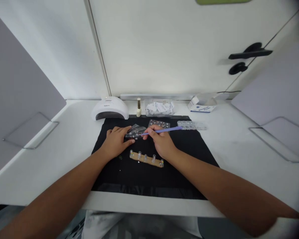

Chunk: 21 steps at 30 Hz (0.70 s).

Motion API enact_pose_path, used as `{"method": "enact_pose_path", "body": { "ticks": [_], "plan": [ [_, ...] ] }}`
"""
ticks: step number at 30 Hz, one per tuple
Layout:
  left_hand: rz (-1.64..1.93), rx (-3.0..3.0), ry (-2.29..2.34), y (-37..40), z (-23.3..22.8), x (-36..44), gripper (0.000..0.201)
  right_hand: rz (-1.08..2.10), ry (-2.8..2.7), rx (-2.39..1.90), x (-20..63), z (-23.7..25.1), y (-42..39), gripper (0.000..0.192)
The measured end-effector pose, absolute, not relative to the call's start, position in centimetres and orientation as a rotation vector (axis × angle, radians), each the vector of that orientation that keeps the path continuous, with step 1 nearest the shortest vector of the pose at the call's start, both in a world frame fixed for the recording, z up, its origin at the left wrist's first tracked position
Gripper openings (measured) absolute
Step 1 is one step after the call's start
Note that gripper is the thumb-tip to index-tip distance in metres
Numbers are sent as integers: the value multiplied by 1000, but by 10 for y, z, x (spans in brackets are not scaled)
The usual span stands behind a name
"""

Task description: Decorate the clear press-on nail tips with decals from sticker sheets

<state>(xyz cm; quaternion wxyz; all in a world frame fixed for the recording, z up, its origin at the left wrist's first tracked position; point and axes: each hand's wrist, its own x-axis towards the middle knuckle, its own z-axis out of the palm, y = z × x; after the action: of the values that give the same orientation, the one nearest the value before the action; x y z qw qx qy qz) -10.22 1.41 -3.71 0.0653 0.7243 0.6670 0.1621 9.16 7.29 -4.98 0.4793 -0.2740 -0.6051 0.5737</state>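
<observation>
My left hand (116, 141) lies on the black mat with fingers stretched out, its fingertips at the edge of a clear, shiny plastic sheet (136, 130) dotted with small pale stickers. Pinched in my right hand (161, 141) is a pair of slim purple tweezers (168, 129), its fine tip touching or just above the sheet. Below both hands sits a tan strip (149, 160) bearing several clear nail tips on small stands, some with coloured decoration. Behind my right hand lies a second sticker sheet (159, 123), partly covered.
A black mat (144, 182) covers the white table's middle. Along the back stand a white nail lamp (110, 108), a polish bottle (139, 109), a clear box of white packets (159, 108) and an open carton (203, 104). A clear bumpy tray (193, 125) lies at the mat's right.
</observation>
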Motion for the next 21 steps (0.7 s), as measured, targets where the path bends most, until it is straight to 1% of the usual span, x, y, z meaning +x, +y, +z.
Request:
{"method": "enact_pose_path", "body": {
  "ticks": [5,9,11,13,16,18,20,21],
  "plan": [
    [600,2212,1945,13,-37,-102,51,1419,-1439,-613,87,-59,77,23],
    [762,2217,1942,8,-32,-103,62,1452,-1345,-559,88,-56,81,25],
    [914,2194,1954,4,-29,-104,67,1472,-1287,-528,89,-49,81,28],
    [1127,2168,1930,0,-25,-105,66,1476,-1237,-501,92,-39,81,29],
    [1479,2094,1755,-8,-22,-103,60,1457,-1195,-462,99,-21,78,30],
    [1644,1957,1521,-14,-21,-99,49,1431,-1198,-413,106,-10,72,28],
    [1677,1841,1312,-21,-20,-93,37,1402,-1202,-367,112,-2,64,26],
    [1653,1817,1221,-24,-19,-90,35,1401,-1210,-348,115,1,59,25]
  ]
}}
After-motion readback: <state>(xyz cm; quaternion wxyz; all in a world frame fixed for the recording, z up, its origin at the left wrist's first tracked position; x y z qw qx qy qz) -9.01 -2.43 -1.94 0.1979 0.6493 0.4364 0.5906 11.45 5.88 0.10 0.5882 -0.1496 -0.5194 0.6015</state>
